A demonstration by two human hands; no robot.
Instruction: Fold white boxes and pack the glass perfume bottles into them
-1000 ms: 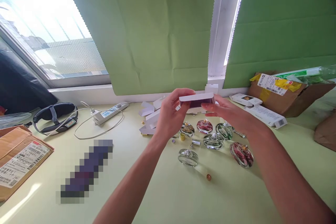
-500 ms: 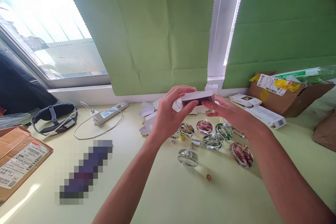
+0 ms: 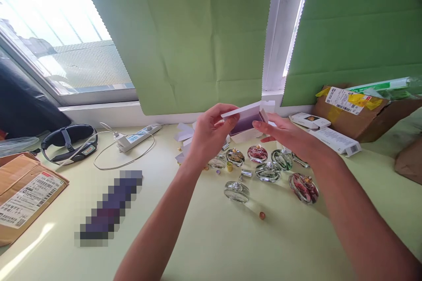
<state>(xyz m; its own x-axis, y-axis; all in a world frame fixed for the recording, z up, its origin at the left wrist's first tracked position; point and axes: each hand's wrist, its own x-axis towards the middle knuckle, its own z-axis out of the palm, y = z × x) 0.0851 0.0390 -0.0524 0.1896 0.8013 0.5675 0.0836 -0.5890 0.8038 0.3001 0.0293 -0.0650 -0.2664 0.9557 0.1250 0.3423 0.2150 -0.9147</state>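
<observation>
Left hand (image 3: pixel 211 134) pinches the open white carton (image 3: pixel 243 126) at nine o'clock, right hand (image 3: pixel 285 132) pinching at three, apparently to steady its tilted mouth; clear glass perfume bottle (image 3: pixel 236 192) down at six!

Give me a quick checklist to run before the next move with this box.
1. Left hand gripping the box: ok.
2. Right hand on the box: ok, at its right end.
3. Box contents known: cannot tell, the inside is too unclear.
4. Front clear bottle apart from both hands: ok.
5. Copper-coloured cap on a bottle: not ok, loose on the table.
</observation>
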